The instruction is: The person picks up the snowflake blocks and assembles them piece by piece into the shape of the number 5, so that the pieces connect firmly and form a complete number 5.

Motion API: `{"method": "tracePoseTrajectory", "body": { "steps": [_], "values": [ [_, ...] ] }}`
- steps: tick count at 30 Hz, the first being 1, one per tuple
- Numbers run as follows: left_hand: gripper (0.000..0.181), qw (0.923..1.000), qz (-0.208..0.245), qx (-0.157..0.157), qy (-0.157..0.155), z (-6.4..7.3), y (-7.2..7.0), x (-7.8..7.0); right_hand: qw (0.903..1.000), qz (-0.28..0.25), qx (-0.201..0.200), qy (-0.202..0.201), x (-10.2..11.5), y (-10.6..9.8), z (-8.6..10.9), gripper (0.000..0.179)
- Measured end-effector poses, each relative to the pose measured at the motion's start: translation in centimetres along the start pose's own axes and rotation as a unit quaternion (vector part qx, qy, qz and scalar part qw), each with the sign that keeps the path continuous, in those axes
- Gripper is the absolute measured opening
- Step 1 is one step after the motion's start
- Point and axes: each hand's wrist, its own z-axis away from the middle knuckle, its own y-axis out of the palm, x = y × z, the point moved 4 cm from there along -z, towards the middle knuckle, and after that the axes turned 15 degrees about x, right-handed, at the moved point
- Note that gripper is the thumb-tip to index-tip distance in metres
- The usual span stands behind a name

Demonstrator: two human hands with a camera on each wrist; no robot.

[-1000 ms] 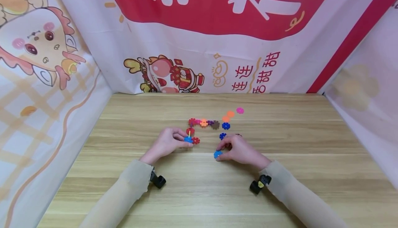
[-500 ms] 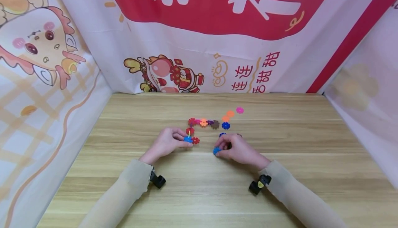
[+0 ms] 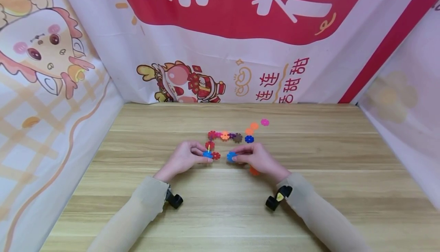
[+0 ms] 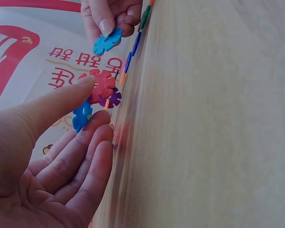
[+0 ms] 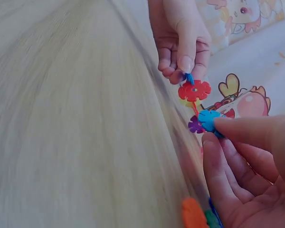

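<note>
My left hand pinches a blue snowflake disc between thumb and fingers. A red snowflake disc is joined to that disc and points toward the right hand. From there a linked chain runs back through a yellow disc seen edge-on and another red disc, then right past an orange disc to a brown disc. My right hand pinches a light-blue snowflake disc by its edge. A small gap separates this light-blue disc from the red one in the left wrist view.
Loose discs lie beyond the right hand: a dark-blue one, orange ones and a pink one. An orange disc shows just below the right hand. A printed cloth stands along the wooden table's back edge.
My right hand has moved left and slightly away from me, bringing the light-blue disc close to the red one. An orange disc has come into view beneath it. The left hand stays put.
</note>
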Motion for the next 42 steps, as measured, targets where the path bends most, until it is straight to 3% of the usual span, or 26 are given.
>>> {"method": "tracePoseTrajectory", "body": {
  "steps": [7,12,27,42],
  "values": [
    [0.038,1.0,0.002,0.0,0.003,-0.1,0.0,0.3,0.9931,-0.115,0.01,0.021,-0.2,0.9,-0.8,0.032],
    [0.039,1.0,-0.001,0.0,0.002,-0.1,0.1,0.3,0.987,-0.16,0.006,0.018,-0.2,1.2,-1.3,0.032],
    [0.037,0.9999,0.002,0.0,0.01,-0.1,0.4,0.2,0.9807,-0.19,-0.006,0.044,0.1,1.9,-1.9,0.023],
    [0.033,0.999,0.001,-0.004,0.044,0.0,0.7,0.0,0.9821,-0.172,-0.014,0.075,0.3,2.0,-2.3,0.017]
  ]
}}
